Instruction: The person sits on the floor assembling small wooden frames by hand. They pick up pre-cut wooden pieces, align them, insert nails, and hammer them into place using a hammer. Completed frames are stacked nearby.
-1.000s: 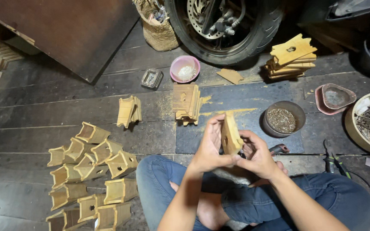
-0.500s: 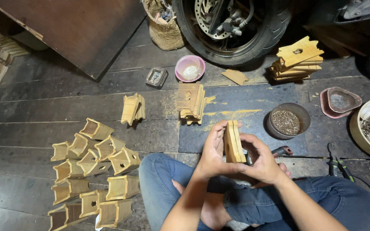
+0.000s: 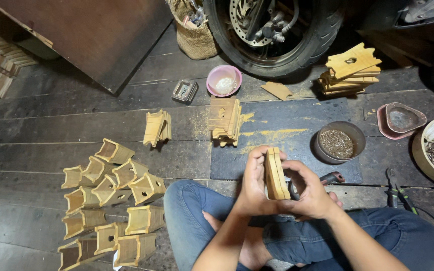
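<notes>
Wooden pieces [image 3: 275,174] stand upright, clasped between left hand [image 3: 253,186] and right hand [image 3: 313,193].

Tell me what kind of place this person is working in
Probably a home workshop or garage floor used for small woodcraft. A motorbike wheel stands by the dark plank floor, finished little wooden boxes are heaped to one side, and a bowl of small nails sits close by.

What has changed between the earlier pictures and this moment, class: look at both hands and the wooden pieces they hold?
The left hand and right hand have drawn slightly closer to the body and squared the wooden pieces from a tilt to upright, edges together. Both hands keep their grip; nothing was let go. The finished wooden boxes, the bowl of nails and the pink bowl lie as before.
</notes>
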